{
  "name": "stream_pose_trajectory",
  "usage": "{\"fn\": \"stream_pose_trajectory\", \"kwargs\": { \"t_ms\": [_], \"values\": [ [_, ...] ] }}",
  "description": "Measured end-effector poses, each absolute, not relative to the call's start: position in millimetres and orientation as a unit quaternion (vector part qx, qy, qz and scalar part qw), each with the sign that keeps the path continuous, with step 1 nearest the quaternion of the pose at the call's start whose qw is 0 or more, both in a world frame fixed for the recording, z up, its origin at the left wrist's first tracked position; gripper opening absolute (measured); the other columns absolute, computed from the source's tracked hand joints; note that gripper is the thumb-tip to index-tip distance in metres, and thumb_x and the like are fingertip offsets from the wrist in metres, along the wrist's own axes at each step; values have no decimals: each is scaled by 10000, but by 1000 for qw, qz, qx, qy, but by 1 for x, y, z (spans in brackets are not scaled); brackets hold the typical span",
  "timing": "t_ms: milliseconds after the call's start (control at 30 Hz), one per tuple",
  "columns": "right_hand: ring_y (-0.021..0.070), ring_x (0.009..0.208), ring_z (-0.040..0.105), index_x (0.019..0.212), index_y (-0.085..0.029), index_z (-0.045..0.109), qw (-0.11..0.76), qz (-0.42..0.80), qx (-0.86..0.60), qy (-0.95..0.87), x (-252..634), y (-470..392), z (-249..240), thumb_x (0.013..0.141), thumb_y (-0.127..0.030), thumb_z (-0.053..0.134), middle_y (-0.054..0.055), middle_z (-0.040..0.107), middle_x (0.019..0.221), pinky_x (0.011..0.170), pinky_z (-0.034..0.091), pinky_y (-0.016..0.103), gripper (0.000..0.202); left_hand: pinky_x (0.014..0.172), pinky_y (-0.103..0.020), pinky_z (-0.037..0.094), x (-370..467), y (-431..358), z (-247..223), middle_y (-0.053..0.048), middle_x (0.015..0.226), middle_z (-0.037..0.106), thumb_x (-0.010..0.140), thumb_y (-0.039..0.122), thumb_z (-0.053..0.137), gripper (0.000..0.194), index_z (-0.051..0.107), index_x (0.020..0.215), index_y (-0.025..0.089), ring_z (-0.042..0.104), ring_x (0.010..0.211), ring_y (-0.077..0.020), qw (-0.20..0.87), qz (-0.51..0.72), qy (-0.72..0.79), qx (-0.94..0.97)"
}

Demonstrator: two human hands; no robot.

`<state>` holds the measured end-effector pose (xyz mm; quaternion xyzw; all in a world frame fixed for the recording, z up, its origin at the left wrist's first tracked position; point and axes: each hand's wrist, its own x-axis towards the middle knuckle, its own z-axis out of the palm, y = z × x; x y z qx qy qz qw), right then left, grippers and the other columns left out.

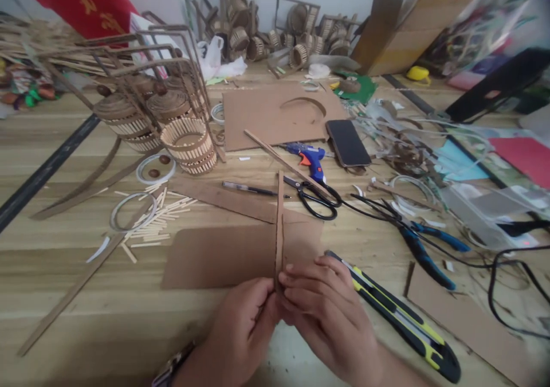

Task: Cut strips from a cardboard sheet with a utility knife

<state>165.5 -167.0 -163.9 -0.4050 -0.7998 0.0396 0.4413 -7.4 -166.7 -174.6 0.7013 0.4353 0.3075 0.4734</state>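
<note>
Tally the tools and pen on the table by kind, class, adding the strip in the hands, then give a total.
Scissors: 1
Pliers: 1
Utility knife: 1
Glue gun: 1
Pen: 1
Brown strip in left hand and right hand: 1
Total: 6

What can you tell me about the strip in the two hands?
The strip is brown, long and narrow, and looks like cardboard. Its visible length is nearly straight and points away from the person. The left hand and right hand hold its near end, partly hiding it. Its far end shows beside the scissors; whether it touches the table is unclear.
</note>
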Motion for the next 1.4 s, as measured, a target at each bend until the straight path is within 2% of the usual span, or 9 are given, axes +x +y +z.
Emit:
{"fn": "stream_pose_trajectory", "kwargs": {
  "t_ms": [100, 233, 467, 600, 800, 900, 1000, 1100, 1400],
  "values": [
    [137, 854, 741, 937, -223, 592, 453, 42, -415, -788, 165, -172, -164, 896, -93, 615, -17, 791, 860, 969, 406, 346, 138, 619, -204, 382, -8, -170, -172, 0, 730, 610, 1010, 245, 400, 285, 530, 762, 196, 530, 655, -117, 471, 297, 414, 721],
    [154, 804, 747, 943, -238, 562, 467, 93, -418, -774, 170, -172, -161, 862, -38, 576, -33, 783, 818, 937, 420, 369, 216, 681, -218, 397, -9, -167, -168, -14, 761, 617, 1026, 236, 380, 319, 566, 772, 186, 561, 720, -128, 479, 285, 374, 741],
    [171, 813, 735, 956, -239, 553, 451, 165, -401, -780, 184, -169, -163, 859, -59, 556, -40, 756, 794, 930, 427, 394, 205, 711, -245, 426, -11, -160, -173, -55, 772, 628, 1071, 433, 259, 515, 610, 799, 173, 568, 777, -168, 464, 296, 314, 774],
    [183, 850, 724, 985, -237, 571, 456, 181, -395, -777, 187, -169, -167, 877, -64, 547, -19, 749, 812, 924, 442, 410, 206, 779, -255, 450, -12, -159, -171, -74, 832, 656, 1067, 468, 245, 540, 641, 860, 164, 591, 844, -178, 482, 286, 306, 769],
    [162, 832, 728, 982, -234, 573, 443, 62, -362, -818, 182, -168, -163, 881, -63, 598, -10, 774, 847, 913, 422, 375, 200, 622, -225, 378, -11, -159, -167, -11, 767, 598, 1011, 534, 407, 447, 605, 867, 160, 517, 680, -132, 517, 295, 379, 709],
    [168, 833, 731, 980, -225, 579, 431, 6, -350, -832, 177, -166, -163, 902, -106, 611, 6, 778, 852, 895, 427, 369, 146, 594, -212, 364, -11, -158, -170, 0, 744, 616, 1003, 490, 446, 396, 617, 872, 158, 523, 652, -122, 546, 322, 376, 676],
    [187, 871, 730, 1006, -223, 592, 421, -38, -359, -832, 173, -165, -165, 924, -186, 630, 28, 779, 887, 879, 443, 376, 97, 589, -209, 372, -9, -157, -172, -4, 735, 639, 1007, 403, 446, 337, 606, 837, 159, 551, 653, -125, 528, 347, 377, 677],
    [193, 888, 728, 987, -244, 604, 422, -65, -359, -830, 171, -164, -167, 917, -174, 639, 15, 781, 900, 879, 446, 383, 104, 605, -202, 392, -8, -157, -171, -10, 735, 665, 1005, 335, 441, 310, 580, 785, 166, 586, 658, -122, 502, 365, 374, 689],
    [207, 909, 717, 959, -253, 607, 467, 20, -389, -794, 172, -167, -174, 925, -172, 616, 27, 754, 888, 862, 505, 408, 88, 636, -210, 392, -9, -160, -170, -23, 716, 652, 989, 262, 442, 317, 602, 734, 162, 597, 674, -128, 429, 381, 352, 739]
  ]
}}
